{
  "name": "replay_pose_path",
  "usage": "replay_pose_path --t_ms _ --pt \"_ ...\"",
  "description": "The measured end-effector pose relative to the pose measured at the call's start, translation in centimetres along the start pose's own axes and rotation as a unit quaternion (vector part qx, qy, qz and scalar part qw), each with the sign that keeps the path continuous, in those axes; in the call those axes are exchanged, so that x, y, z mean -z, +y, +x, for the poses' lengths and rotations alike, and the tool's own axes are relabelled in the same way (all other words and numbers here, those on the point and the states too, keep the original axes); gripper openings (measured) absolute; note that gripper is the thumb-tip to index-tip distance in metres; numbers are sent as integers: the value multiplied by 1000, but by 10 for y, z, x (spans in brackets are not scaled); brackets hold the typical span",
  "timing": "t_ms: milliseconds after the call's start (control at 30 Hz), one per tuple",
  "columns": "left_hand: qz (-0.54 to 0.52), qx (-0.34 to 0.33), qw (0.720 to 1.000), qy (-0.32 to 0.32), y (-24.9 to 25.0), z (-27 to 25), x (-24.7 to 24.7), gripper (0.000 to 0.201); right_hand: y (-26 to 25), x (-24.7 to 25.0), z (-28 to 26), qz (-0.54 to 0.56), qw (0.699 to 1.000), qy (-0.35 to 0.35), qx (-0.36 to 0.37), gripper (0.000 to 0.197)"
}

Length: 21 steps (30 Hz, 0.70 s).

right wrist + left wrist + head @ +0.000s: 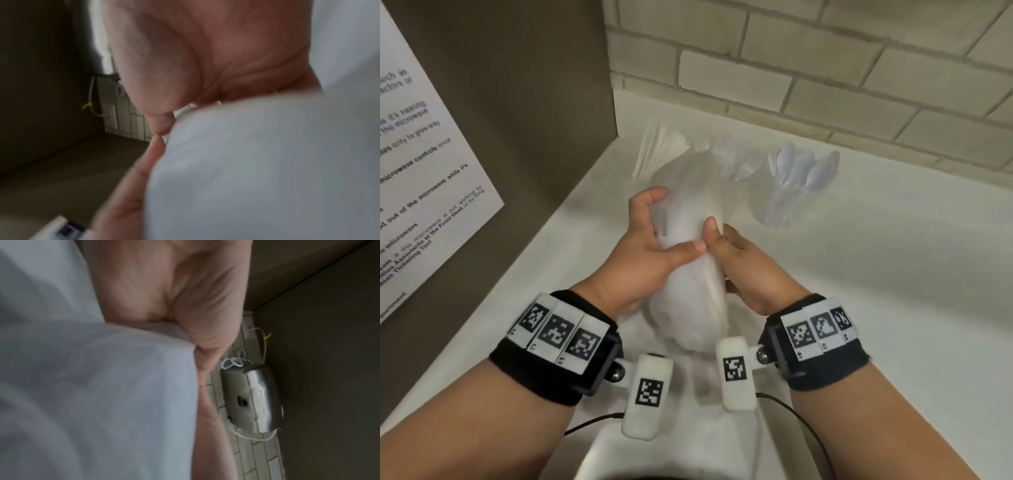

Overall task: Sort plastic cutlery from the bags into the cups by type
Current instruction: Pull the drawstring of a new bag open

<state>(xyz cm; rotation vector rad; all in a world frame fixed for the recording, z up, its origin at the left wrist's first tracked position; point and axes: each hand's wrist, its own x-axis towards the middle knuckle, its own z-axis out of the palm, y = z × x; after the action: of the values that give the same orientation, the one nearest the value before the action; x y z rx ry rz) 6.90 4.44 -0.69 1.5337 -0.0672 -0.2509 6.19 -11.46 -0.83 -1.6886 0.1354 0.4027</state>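
Now you have both hands wrapped around the cutlery bag (690,274), left hand (650,253) and right hand (748,267) each gripping it above the worktop (876,274), near the cup of spoons (796,185), so next, I judge, you open it.

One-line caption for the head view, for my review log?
Both hands, left hand and right hand, grip a white plastic bag before cups of cutlery.
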Motion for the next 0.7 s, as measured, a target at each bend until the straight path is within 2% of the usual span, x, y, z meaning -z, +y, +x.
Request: replay_pose_path --t_ms 100,200,267,300,333,400,433,467,533,600,700 --pt "-96 -33 995 -14 -9 -4 -1 86 0 -2 -1 126 990 -39 42 62" --pt "-87 -62 993 -48 -9 -3 5 86 -5 1 -3 98 988 -22 115 63" --pt "-99 -75 991 -46 -6 -2 11 79 -12 7 -4 -10 984 7 180 69" --pt "-126 -76 989 -28 -4 -1 15 77 -14 10 -4 -98 972 27 211 74" --pt "-158 -78 984 -4 -2 1 21 77 -15 14 -3 -209 948 52 234 80" --pt "-166 -90 981 42 -1 3 34 85 -16 14 -5 -420 873 94 231 91" --pt "-119 -94 987 58 0 3 40 84 -15 12 -7 -476 848 94 214 96" --pt "-45 -96 992 67 1 3 45 79 -12 9 -9 -489 846 77 199 100" --pt "123 -82 987 67 0 1 54 62 -6 5 -12 -448 875 30 180 100" --pt "230 -76 968 66 -3 1 62 41 -3 6 -12 -404 900 31 161 83" --pt "306 -75 948 50 -5 0 70 15 -3 6 -11 -429 884 88 164 41"
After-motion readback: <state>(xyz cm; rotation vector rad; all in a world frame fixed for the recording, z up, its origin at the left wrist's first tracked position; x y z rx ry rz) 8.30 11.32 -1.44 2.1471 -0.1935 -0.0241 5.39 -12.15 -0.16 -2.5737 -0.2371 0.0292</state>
